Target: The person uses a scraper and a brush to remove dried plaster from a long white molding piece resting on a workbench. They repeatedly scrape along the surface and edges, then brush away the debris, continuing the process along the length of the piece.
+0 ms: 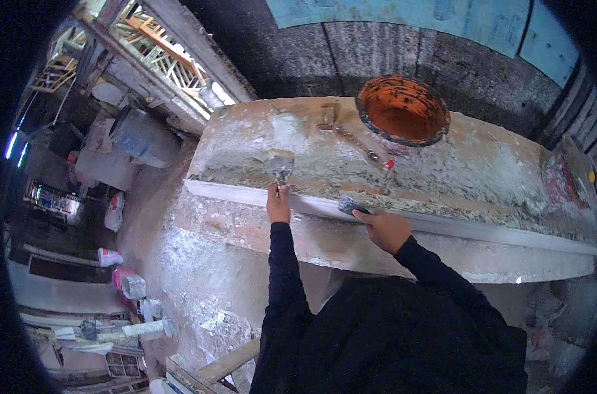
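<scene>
My left hand [278, 203] is closed round the handle of a putty knife [282, 165], its wide grey blade pointing away from me with cream-coloured paste along the end. In my right hand [385, 228] is a dark flat scraper [355, 206], its blade against or just above the long white strip [443, 226]. This strip runs across the near side of the plaster-crusted table [429, 180], below both hands. Beyond my left hand sits a pale lump of paste [289, 128]. Whether the scraper's edge touches the strip I cannot tell.
An orange bucket [403, 108] with a dark-smeared rim stands at the table's far side. Near it lie a brown-handled tool [359, 144] and a small red object [389, 164]. A blue barrel [144, 139] stands left; buckets and boards [141, 328] crowd the lower left.
</scene>
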The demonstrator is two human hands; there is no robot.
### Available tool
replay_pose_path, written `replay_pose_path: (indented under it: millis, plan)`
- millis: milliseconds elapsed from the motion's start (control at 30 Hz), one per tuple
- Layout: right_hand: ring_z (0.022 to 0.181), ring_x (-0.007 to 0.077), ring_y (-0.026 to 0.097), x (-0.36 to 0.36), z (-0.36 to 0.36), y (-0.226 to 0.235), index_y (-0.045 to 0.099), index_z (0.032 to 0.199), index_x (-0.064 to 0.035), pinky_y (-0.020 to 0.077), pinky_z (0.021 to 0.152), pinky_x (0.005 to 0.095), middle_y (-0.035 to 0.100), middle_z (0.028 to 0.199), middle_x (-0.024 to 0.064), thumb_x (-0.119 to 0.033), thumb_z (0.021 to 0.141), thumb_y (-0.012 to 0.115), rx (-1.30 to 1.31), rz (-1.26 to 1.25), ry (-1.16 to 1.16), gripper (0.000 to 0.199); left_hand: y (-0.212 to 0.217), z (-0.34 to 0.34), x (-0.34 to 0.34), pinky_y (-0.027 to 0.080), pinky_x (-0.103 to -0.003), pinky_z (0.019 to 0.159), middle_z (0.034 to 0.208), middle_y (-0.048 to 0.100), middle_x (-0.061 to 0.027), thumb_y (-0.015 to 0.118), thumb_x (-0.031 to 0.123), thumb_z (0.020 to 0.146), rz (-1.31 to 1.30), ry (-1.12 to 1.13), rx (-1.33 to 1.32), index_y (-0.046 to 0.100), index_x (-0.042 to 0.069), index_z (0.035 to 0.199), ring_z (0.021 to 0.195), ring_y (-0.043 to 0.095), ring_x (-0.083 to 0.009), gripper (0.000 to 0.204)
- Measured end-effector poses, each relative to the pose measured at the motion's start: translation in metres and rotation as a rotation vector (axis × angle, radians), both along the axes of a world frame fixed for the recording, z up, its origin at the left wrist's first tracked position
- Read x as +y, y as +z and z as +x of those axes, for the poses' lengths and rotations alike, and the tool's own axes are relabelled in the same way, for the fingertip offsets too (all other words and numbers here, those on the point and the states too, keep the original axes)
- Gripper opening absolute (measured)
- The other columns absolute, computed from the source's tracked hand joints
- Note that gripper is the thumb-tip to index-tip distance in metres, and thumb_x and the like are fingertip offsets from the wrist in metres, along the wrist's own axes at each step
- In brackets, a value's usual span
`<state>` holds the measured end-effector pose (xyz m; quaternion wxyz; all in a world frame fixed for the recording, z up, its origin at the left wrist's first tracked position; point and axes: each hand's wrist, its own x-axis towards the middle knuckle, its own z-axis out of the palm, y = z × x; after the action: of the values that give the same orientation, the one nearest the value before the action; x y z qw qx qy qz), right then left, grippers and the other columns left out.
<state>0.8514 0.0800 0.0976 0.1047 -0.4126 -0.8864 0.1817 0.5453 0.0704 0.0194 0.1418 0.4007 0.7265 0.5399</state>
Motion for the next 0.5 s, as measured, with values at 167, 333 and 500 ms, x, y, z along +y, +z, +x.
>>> replay_pose_path:
  millis: [167,333,500]
  plan:
    - [0.065,0.0301,0.057,0.005,-0.050,0.002,0.055,0.117,-0.0262,0.0462,0.058,0.0420,0.056,0.069,0.0117,-0.016,0.080,0.049,0.015,-0.006,0.086,0.039,-0.003,-0.009,-0.003,0.043,-0.032,0.079,0.095,0.060,-0.0172,0.055,0.030,0.087,-0.034,-0.005,0.063,0.050,-0.001,0.103,0.089,0.058,-0.0273,0.035]
    - [0.065,0.0305,0.058,0.007,-0.096,0.006,0.056,0.116,-0.0261,0.0457,0.058,0.0429,0.057,0.072,0.0129,-0.017,0.080,0.049,-0.005,-0.040,0.111,0.038,0.009,-0.008,-0.006,0.042,-0.031,0.079,0.093,0.059,-0.0151,0.054,0.031,0.087,-0.111,-0.044,0.059,0.051,0.000,0.104,0.087,0.056,-0.0246,0.035]
    - [0.061,0.0312,0.057,0.004,-0.122,0.014,0.057,0.116,-0.0271,0.0453,0.056,0.0426,0.058,0.071,0.0128,-0.017,0.080,0.050,0.018,-0.063,0.126,0.038,0.003,-0.045,-0.020,0.040,-0.025,0.078,0.091,0.056,-0.0083,0.052,0.035,0.089,0.048,-0.006,-0.324,0.050,-0.003,0.110,0.082,0.051,-0.0139,0.043]
